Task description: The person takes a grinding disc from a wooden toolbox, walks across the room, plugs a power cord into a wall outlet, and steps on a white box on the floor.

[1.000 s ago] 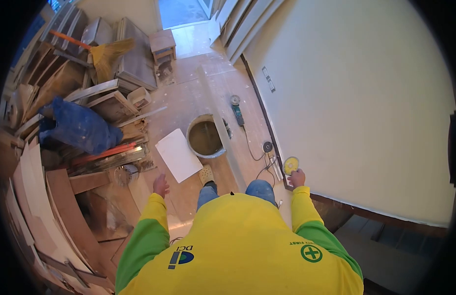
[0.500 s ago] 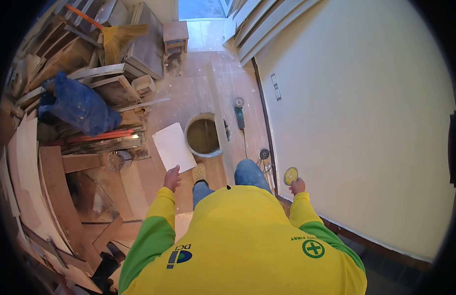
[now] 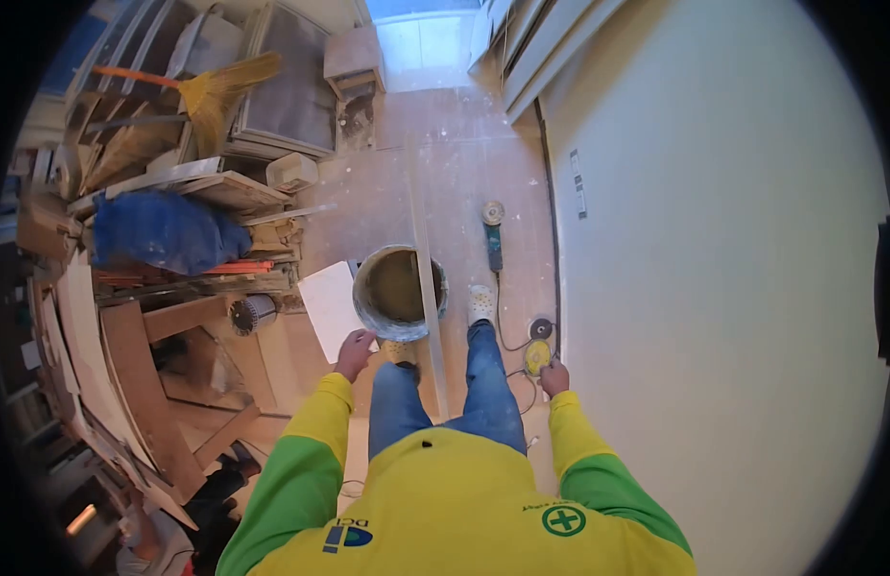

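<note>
In my right hand (image 3: 554,377) is a round yellow cutting disc (image 3: 537,358), gripped by its edge beside the wall. My left hand (image 3: 356,355) hangs over the near corner of a white sheet (image 3: 328,305), fingers loosely apart with nothing visible in them. Right of that sheet stands a round bucket (image 3: 368,307) with brownish contents. A long, narrow straight strip (image 3: 429,288) passes across the bucket toward my legs. On the floor farther right lies a corded angle grinder (image 3: 494,247). A dark disc (image 3: 540,328) is close to the yellow one.
Boards, a blue plastic bag (image 3: 167,232) and a straw broom (image 3: 215,101) crowd the left side. A stool (image 3: 355,60) stands by the far opening. The pale wall (image 3: 714,288) borders my right. Another person (image 3: 152,538) is partly visible at lower left.
I have stepped forward, and both my shoes now show near the bucket. The right hand has come left and lower with the cutting disc. My left hand has shifted slightly right.
</note>
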Motion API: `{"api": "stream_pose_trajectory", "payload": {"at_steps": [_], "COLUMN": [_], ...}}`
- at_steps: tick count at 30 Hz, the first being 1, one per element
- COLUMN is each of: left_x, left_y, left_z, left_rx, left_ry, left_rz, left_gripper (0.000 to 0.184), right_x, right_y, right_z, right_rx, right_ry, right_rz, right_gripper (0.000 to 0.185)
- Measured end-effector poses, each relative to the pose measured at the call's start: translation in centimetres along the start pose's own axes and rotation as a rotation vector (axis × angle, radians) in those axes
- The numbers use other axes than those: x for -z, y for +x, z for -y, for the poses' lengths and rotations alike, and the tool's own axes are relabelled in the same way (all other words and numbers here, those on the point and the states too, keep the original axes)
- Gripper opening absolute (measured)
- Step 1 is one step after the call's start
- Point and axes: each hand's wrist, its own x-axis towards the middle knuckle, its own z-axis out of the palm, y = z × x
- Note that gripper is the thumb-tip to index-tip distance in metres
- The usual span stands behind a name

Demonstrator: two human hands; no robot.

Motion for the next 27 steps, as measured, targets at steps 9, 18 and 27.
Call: {"api": "stream_pose_trajectory", "payload": {"at_steps": [9,18,27], "left_x": [-11.4,-11.8,-11.1], "left_y": [18.0,31.3,33.1], "left_z": [-6.2,-11.8,-10.5], "left_rx": [-0.578,-0.455,-0.625], "left_ry": [0.596,1.238,1.121], "left_rz": [-0.128,0.030,0.362], "left_gripper": [0.072,0.094,0.099], "right_x": [-8.4,-15.0,-18.9], "right_y": [9.6,18.6,26.7], "right_z": [-4.5,-12.6,-15.2], "right_rx": [-0.137,-0.406,-0.479], "right_ry": [-0.113,-0.152,-0.227], "right_rz": [0.015,-0.035,-0.007], "right_gripper": [0.023,0.028,0.033]}}
